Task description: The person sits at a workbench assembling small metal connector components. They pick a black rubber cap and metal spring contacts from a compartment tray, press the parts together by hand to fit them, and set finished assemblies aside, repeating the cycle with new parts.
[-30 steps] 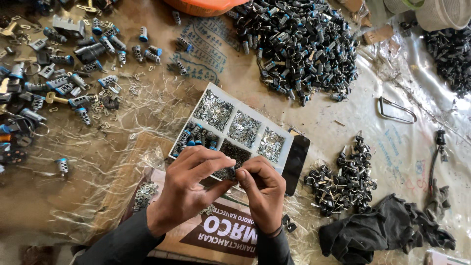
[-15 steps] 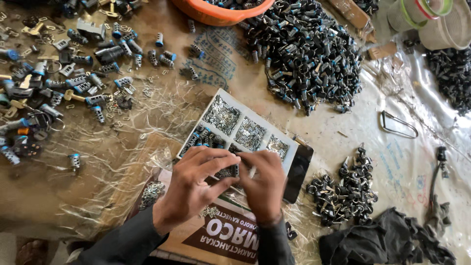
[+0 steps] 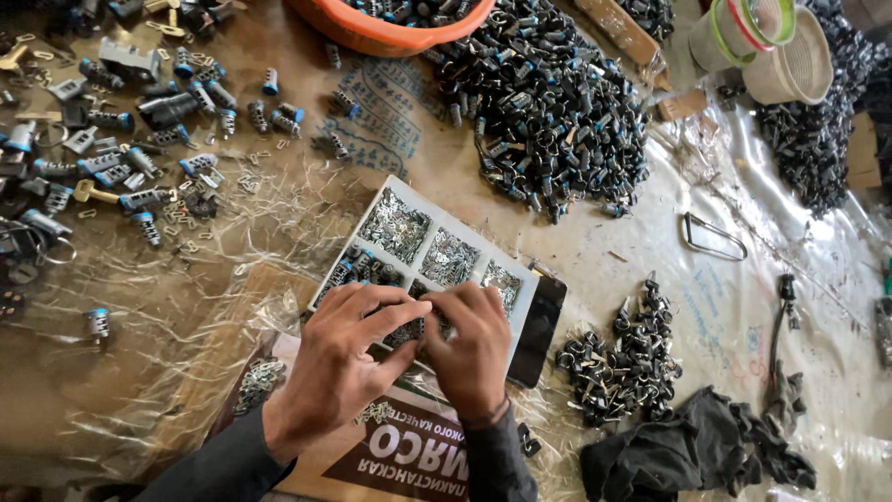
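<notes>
Both hands meet over the near edge of the white compartment tray (image 3: 469,232). The left hand (image 3: 339,367) and right hand (image 3: 474,358) pinch a small dark metal part (image 3: 409,330) between thumbs and forefingers, fingertips pressed together around it

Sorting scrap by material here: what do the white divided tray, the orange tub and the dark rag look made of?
White divided tray: likely plastic, matte, with thin moulded walls. Orange tub: probably plastic, with a smooth, slightly glossy rim. Dark rag: cloth, limp and creased, with no shine.
</notes>
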A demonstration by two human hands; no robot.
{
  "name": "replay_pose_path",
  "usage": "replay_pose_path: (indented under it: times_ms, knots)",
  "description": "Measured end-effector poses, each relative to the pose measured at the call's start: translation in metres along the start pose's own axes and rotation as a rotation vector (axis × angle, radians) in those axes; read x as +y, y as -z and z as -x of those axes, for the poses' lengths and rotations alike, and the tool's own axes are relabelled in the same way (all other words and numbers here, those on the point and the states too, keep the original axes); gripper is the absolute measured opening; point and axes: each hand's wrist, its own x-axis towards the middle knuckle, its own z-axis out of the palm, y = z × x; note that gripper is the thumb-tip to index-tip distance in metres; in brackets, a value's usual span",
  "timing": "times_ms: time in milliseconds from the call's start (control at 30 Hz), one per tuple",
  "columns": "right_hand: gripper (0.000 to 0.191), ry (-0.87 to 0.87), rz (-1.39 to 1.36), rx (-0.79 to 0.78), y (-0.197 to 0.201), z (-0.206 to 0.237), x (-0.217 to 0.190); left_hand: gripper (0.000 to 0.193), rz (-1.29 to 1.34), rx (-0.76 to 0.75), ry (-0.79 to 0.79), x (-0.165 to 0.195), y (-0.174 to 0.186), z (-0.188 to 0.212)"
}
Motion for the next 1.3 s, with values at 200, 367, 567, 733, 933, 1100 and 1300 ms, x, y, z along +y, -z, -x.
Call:
replay_pose_path:
  times_ms: [200,367,567,733,933,1100,1300]
  knots:
    - [0.009,-0.298,-0.381,-0.055,0.016,0.014,0.004,0.039,0.007,0.029,-0.019,0.001,0.002,-0.001]
    - [0.015,-0.272,-0.649,-0.118,0.019,0.024,0.005,0.037,0.009,0.042,-0.036,0.001,0.0,0.0]
    - [0.011,-0.268,-0.607,-0.092,0.018,0.026,0.006,0.038,0.011,0.049,-0.058,0.001,0.0,0.001]
    - [0.008,-0.257,-0.593,-0.074,0.017,0.027,0.006,0.038,0.006,0.037,-0.058,0.001,-0.001,0.001]
    - [0.01,-0.267,-0.481,0.053,0.007,0.036,-0.001,0.04,0.023,0.03,-0.074,-0.003,0.001,0.003]
    - [0.01,-0.408,-0.771,-0.018,0.009,0.038,0.007,0.039,0.064,0.029,-0.06,-0.003,0.0,0.004]
    - [0.009,-0.406,-0.765,-0.043,0.012,0.038,0.006,0.04,0.054,0.025,-0.095,-0.003,0.001,0.004]
